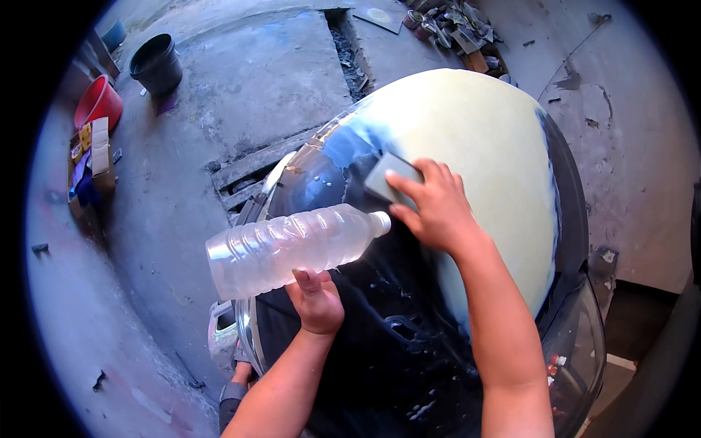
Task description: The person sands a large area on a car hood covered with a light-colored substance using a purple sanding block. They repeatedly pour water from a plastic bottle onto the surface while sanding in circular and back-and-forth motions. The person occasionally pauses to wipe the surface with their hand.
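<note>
My left hand (pixel 319 301) is closed around the underside of a ribbed, clear plastic bottle (pixel 292 248) holding cloudy liquid. The bottle lies tilted nearly sideways, its white cap (pixel 380 223) pointing right toward my other hand. In my right hand (pixel 440 208) is a flat grey sanding block (pixel 381 179), pressed against a curved car body panel, fingers spread over its edge. Beneath and around the block the panel's dark paint (pixel 365 314) looks wet, with drops and streaks. A broad cream-coloured patch (pixel 475 139) covers the panel's far and right part.
On the concrete floor at far left stand a black bucket (pixel 156 66), a red bucket (pixel 99 101) and a cardboard box (pixel 100 157) of odds and ends. A debris-filled channel (pixel 349 58) cuts the floor. Cans and scraps (pixel 460 33) are heaped at the back.
</note>
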Tool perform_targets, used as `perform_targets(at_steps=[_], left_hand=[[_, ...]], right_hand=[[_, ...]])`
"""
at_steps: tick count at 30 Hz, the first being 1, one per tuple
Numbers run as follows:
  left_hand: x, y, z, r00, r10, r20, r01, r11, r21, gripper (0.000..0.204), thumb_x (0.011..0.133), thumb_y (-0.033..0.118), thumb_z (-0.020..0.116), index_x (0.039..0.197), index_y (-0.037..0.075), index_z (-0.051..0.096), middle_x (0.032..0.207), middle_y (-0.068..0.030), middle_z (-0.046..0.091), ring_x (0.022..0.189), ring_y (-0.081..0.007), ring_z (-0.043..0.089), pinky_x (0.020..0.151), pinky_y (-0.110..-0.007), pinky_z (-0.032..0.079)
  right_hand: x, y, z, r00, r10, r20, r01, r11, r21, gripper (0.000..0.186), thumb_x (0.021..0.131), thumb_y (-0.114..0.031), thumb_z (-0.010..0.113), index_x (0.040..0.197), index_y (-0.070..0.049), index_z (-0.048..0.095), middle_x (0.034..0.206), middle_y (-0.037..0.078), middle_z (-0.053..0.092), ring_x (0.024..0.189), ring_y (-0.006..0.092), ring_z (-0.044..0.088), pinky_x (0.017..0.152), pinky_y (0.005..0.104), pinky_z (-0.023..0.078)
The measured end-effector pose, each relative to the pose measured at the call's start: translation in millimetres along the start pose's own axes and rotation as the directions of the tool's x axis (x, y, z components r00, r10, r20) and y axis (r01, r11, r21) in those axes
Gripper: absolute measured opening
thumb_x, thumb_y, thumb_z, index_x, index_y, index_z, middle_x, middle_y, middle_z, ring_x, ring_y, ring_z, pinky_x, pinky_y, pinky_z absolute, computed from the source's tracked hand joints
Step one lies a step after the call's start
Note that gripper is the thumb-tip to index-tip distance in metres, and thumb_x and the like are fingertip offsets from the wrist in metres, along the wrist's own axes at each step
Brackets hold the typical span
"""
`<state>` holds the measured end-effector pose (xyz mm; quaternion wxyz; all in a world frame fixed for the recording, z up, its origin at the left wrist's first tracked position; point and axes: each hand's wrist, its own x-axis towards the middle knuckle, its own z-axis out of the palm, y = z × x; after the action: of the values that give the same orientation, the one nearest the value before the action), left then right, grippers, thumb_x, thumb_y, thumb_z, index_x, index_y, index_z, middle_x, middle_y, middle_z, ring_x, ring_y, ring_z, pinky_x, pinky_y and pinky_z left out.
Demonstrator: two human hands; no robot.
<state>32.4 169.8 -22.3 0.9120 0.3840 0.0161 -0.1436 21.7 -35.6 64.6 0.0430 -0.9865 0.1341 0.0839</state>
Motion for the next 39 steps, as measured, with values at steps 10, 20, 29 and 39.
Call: perform_targets(at_steps=[10,20,29,39], left_hand=[[-4,-8,-16,1.0,-0.007,0.0,0.007,1.0,0.03,0.068,0.097,0.053,0.045,0.142,0.003,0.033,0.139,-0.0115,0.046,0.13,-0.0277,0.044,0.11,-0.043,0.033],[-3,-4,-6,0.998,-0.052,0.041,0.052,0.999,0.006,0.07,0.095,0.057,0.047,0.141,0.004,0.036,0.135,-0.01,0.048,0.127,-0.0256,0.046,0.109,-0.042,0.032],[-1,4,-3,0.994,-0.063,0.093,0.062,0.998,0.01,0.07,0.095,0.056,0.048,0.141,0.005,0.035,0.135,-0.0095,0.048,0.127,-0.0253,0.045,0.109,-0.041,0.032],[-3,-1,-9,0.988,-0.098,0.116,0.092,0.994,0.056,0.07,0.095,0.058,0.047,0.139,0.004,0.038,0.129,-0.0104,0.051,0.123,-0.0249,0.048,0.106,-0.04,0.034]], right_hand=[[-41,-18,-6,0.999,-0.023,0.033,0.022,0.999,0.023,0.043,0.081,-0.027,0.071,0.122,-0.021,0.063,0.125,0.018,0.051,0.119,0.0356,0.046,0.097,0.0473,0.037],[2,-17,6,0.999,0.032,0.003,-0.032,0.999,0.038,0.044,0.081,-0.027,0.07,0.124,-0.022,0.062,0.125,0.018,0.051,0.118,0.0346,0.046,0.096,0.0461,0.037],[33,-32,2,0.986,0.167,-0.021,-0.167,0.986,-0.004,0.046,0.082,-0.028,0.07,0.126,-0.023,0.06,0.124,0.018,0.051,0.119,0.0354,0.046,0.097,0.0477,0.037],[-111,-39,5,0.982,0.159,-0.104,-0.158,0.987,0.02,0.057,0.073,-0.022,0.077,0.127,-0.021,0.059,0.125,0.019,0.047,0.111,0.0373,0.048,0.086,0.0471,0.039]])
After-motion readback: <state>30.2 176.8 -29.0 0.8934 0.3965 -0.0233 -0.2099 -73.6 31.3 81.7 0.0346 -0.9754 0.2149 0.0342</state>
